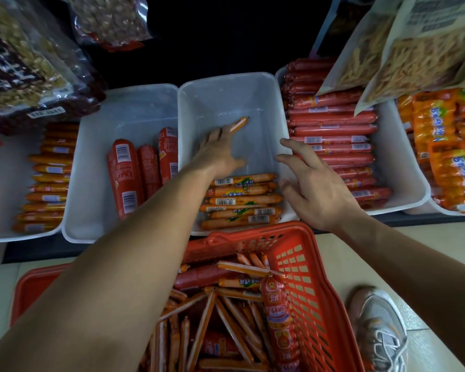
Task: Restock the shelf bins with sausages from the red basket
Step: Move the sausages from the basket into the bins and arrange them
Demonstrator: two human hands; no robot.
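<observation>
My left hand [220,149] reaches into the middle white bin [226,84] and pinches a thin orange sausage [239,124] at its fingertips, above the bin's bare back part. Several orange sausages [242,200] lie stacked at the front of that bin. My right hand [309,183] hovers with fingers spread over the bin's right rim, holding nothing. Below, the red basket [306,277] on the floor is full of mixed thin orange and thicker red sausages [226,318].
A bin on the left [97,124] holds three thick red sausages [134,173]. Farther left is a bin of orange sausages [49,178]. The right bin [403,162] is stacked with red sausages [333,135]; orange packs [446,146] lie beyond. Snack bags [24,57] hang above. A shoe [379,331] stands beside the basket.
</observation>
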